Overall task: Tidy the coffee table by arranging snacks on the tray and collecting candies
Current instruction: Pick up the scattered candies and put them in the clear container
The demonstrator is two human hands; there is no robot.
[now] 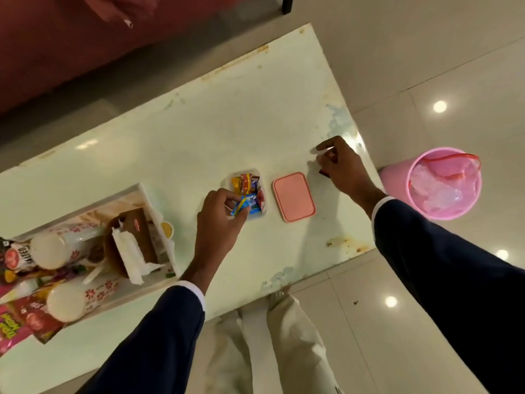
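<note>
Your left hand [220, 213] pinches a blue-wrapped candy [241, 208] over the small clear candy box [247, 192], already nearly full. Just right of the box lies its pink rectangular lid [294, 196]; beyond it your right hand [339, 163] closes on something small and dark on the tabletop [199, 132], probably the last candy. Left of the box, the white floral tray [125, 200] looks loaded with snacks, so lidding remains.

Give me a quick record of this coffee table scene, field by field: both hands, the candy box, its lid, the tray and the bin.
left hand: holding a blue wrapped candy at the box
right hand: pinching something small and dark, near the table's far right
candy box: open, holds wrapped candies
lid: pink, flat on table, right of box
tray: left, holds snacks
bin: pink, on floor
</note>
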